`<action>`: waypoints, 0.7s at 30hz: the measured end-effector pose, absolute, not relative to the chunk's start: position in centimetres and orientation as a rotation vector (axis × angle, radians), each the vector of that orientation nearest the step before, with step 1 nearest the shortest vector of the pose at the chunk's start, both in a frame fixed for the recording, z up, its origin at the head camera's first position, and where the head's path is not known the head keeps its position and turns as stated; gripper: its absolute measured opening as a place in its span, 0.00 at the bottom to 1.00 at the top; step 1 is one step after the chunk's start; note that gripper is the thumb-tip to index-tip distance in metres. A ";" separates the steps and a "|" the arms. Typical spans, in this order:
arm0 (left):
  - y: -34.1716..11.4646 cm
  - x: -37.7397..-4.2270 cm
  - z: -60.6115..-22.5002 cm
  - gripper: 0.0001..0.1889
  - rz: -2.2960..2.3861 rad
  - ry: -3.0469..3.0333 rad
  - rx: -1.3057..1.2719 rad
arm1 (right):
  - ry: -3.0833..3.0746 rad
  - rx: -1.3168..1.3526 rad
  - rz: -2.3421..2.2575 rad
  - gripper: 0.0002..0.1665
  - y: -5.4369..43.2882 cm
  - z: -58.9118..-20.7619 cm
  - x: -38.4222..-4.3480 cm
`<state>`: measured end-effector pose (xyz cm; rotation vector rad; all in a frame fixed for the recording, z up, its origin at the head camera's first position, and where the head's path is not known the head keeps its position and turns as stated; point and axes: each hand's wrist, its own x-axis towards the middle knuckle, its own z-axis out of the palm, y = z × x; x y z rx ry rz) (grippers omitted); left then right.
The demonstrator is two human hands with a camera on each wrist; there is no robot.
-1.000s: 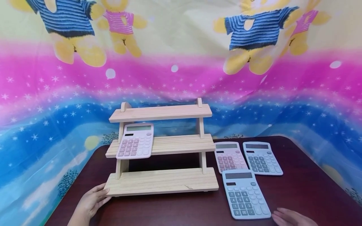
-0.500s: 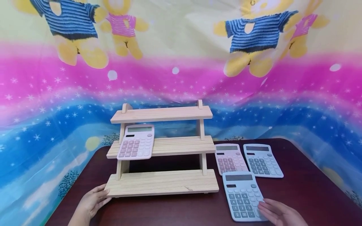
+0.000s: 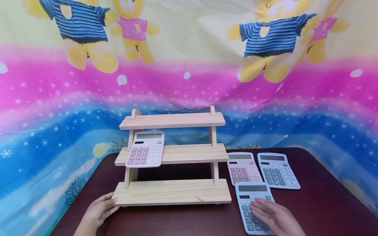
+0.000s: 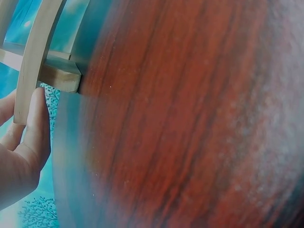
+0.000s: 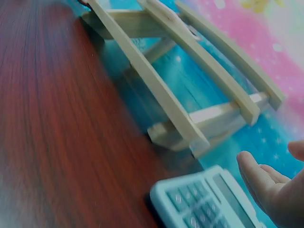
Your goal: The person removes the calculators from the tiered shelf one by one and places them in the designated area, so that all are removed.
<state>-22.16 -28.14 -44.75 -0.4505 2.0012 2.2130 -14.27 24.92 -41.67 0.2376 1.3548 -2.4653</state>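
A three-tier wooden display shelf (image 3: 174, 193) stands on the table. My left hand (image 3: 100, 209) pinches the left end of its lowest board; in the left wrist view, the board's end (image 4: 28, 90) sits between thumb and fingers. A pink calculator (image 3: 146, 149) leans on the middle tier at the left. To the right of the shelf, a light blue calculator (image 3: 252, 193) lies face up, nearest the front. Over its lower right part my right hand (image 3: 276, 214) is held with straight fingers, hiding several keys. In the right wrist view, those fingers (image 5: 256, 175) are beside the blue calculator (image 5: 190, 194).
Behind the front calculator lie another pink calculator (image 3: 243, 167) and a second blue one (image 3: 279, 170), side by side. The front calculator overlaps the pink one's lower edge. Dark reddish table (image 3: 165, 219) runs along the front; a printed bear cloth (image 3: 189, 91) hangs behind.
My right hand has moved left and up from beside the front blue calculator to over its keys. The left hand stays at the shelf's end. The head view has shifted slightly.
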 end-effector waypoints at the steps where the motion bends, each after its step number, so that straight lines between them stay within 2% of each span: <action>1: -28.1 -22.2 -44.7 0.40 2.213 2.000 -0.451 | 1.376 0.231 -2.458 0.38 24.5 -41.5 -14.4; 4: -28.1 -22.1 -44.7 0.40 2.214 1.994 -0.444 | 1.397 0.193 -2.448 0.40 23.4 -40.9 -14.9; 10: -28.0 -22.1 -44.7 0.40 2.218 1.987 -0.445 | 1.410 0.110 -2.466 0.35 21.3 -40.1 -15.7; 21: -28.1 -22.1 -44.6 0.40 2.218 1.989 -0.447 | 1.548 0.158 -2.494 0.34 16.9 -38.4 -17.5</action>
